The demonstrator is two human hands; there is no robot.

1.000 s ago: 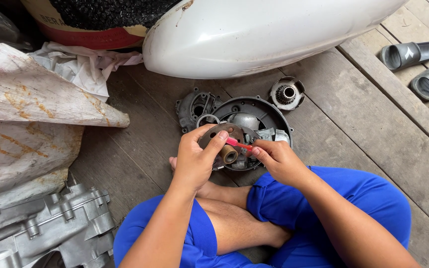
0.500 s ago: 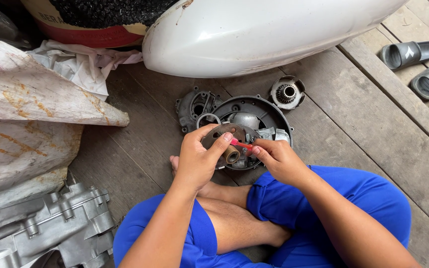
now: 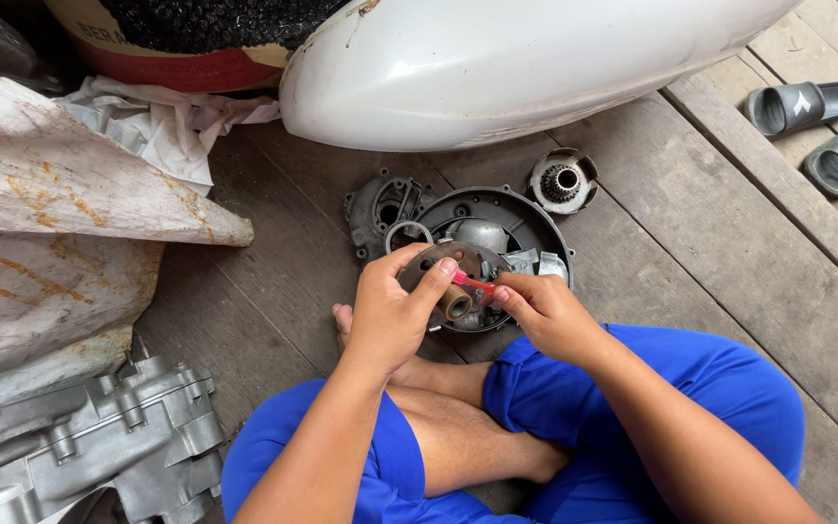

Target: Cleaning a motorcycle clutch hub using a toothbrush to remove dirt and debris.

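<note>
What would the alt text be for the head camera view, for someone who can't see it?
A seated person's left hand holds a rusty round metal part while the right hand puts a red tool to it, above a dark round engine cover on a wooden floor.

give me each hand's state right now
Left hand: closed on a rusty round part.
Right hand: closed on a thin red tool, tip at the part.
</note>
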